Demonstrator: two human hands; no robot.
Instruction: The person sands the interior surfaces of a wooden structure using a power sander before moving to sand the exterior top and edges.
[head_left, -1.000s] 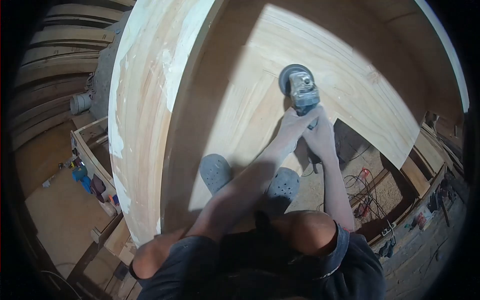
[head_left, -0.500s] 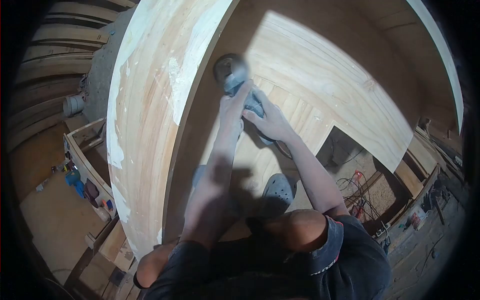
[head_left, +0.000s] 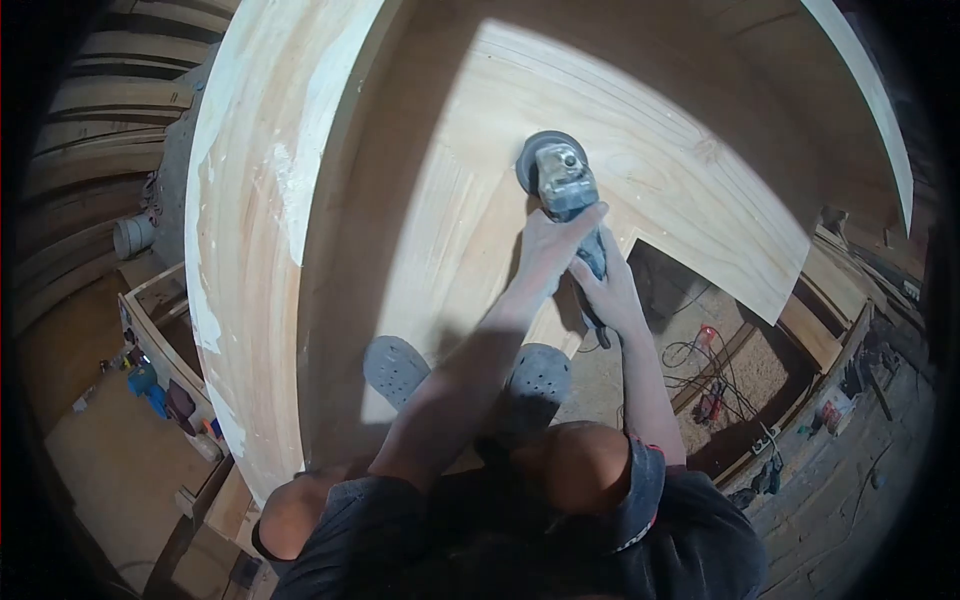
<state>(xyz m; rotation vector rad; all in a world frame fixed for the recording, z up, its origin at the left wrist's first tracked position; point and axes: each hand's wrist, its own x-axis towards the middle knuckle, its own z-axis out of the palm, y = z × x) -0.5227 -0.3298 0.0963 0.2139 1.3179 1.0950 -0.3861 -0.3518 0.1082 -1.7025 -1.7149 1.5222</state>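
An angle grinder [head_left: 567, 185] with a round dark disc [head_left: 526, 163] on its head rests against the pale plywood panel [head_left: 465, 125]. My left hand [head_left: 548, 248] is closed around the grinder's body just behind the metal head, its thumb laid across the top. Farther back, my right hand [head_left: 612, 292] wraps the rear of the body, where the cord end hangs down. Pale dust coats both hands and forearms. The disc's face is hidden against the wood.
A curved wooden side wall [head_left: 250, 200] with white patches rises on the left. Right of the grinder is a rectangular opening [head_left: 680, 285], with tangled cables [head_left: 725, 385] below it. My clog-covered feet [head_left: 540, 375] stand on the panel. A drawer-like wooden box [head_left: 160, 300] lies far left.
The grinder and both hands have moved right, away from the side wall into the brightly lit part of the panel. My view has shifted slightly, and my left foot now shows more.
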